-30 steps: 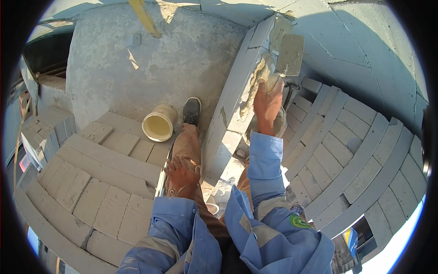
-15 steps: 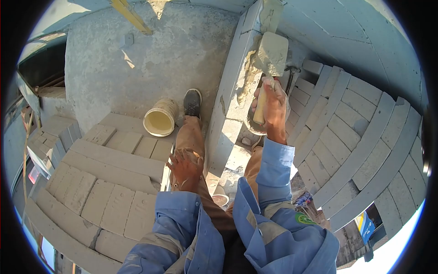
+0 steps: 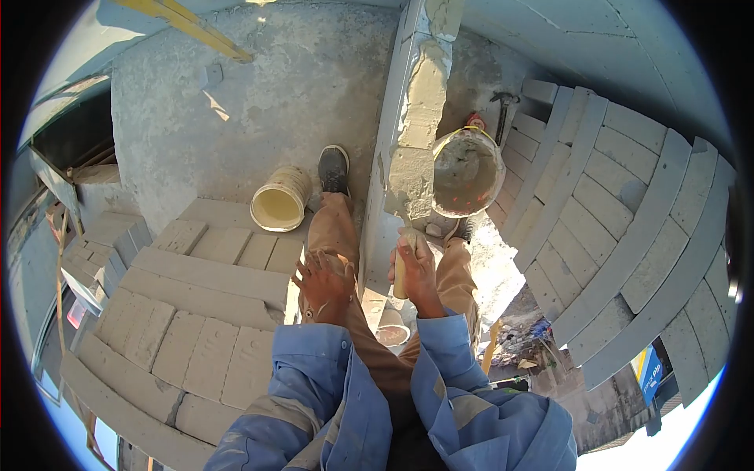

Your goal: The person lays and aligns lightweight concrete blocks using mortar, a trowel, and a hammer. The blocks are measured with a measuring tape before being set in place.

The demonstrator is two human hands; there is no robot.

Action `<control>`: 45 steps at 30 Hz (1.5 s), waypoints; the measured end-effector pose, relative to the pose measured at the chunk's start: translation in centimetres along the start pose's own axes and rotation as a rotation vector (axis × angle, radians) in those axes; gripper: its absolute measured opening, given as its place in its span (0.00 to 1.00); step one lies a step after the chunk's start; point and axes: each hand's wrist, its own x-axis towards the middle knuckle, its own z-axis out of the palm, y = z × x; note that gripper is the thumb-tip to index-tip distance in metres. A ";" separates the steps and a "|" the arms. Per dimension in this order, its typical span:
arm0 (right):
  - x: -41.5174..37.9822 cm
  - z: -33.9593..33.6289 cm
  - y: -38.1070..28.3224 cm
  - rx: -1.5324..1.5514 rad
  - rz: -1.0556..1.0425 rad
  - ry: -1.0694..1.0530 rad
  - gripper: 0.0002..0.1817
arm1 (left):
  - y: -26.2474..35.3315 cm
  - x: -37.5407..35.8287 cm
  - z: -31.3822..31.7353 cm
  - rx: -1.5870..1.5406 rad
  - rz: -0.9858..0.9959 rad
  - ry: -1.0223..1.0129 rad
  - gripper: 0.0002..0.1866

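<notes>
My right hand [image 3: 414,263] is wrapped round the wooden handle of a trowel [image 3: 410,182]. Its broad mortar-coated blade lies over the near end of a narrow block wall [image 3: 383,177]. Wet mortar [image 3: 424,102] covers the top of that wall beyond the blade. Just right of the wall stands a bucket [image 3: 488,151] with a yellow rim band and grey mortar smeared inside. My left hand [image 3: 326,286] rests on my left knee, fingers spread, holding nothing.
A cream bucket [image 3: 297,187] stands on the left by my shoe [image 3: 334,169]. Stacked blocks [image 3: 192,353] fill the lower left, and more blocks [image 3: 597,204] the right. A hammer-like tool [image 3: 503,114] leans behind the mortar bucket. A yellow bar [image 3: 196,27] crosses the upper left.
My right hand has drawn the trowel back toward me along the wall top, uncovering the bucket. A smoother mortar layer now shows on the wall. My left hand stays on the knee.
</notes>
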 end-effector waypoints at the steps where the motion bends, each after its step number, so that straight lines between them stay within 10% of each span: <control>1: -0.4 -0.2 1.3 0.004 0.003 0.001 0.23 | 0.0 0.0 0.0 -0.002 -0.003 0.001 0.46; 12: -5.8 -6.0 11.2 0.023 0.130 -0.026 0.19 | -0.3 -0.3 1.3 0.062 0.025 -0.009 0.47; 19: 6.1 -16.0 14.8 -0.586 -0.302 0.633 0.27 | 0.3 -1.1 2.6 0.113 0.014 -0.006 0.47; 20: 9.8 -18.3 13.6 -0.717 0.035 0.506 0.33 | 0.3 -1.1 3.0 0.133 0.018 0.011 0.47; 26: 23.6 -18.0 6.7 -1.004 0.026 0.308 0.26 | 1.4 -2.2 4.1 0.148 -0.054 0.027 0.49; 29: 30.4 -18.9 13.8 -0.805 -0.056 0.219 0.19 | 2.2 -3.1 6.1 0.135 -0.073 0.070 0.50; 34: 23.0 -22.5 12.2 -0.158 -0.123 0.034 0.19 | 1.2 -5.2 6.2 0.065 -0.090 0.097 0.50; 45: 29.0 -23.5 14.3 -0.789 -0.141 0.227 0.22 | -2.1 -2.8 4.5 0.082 0.000 0.074 0.43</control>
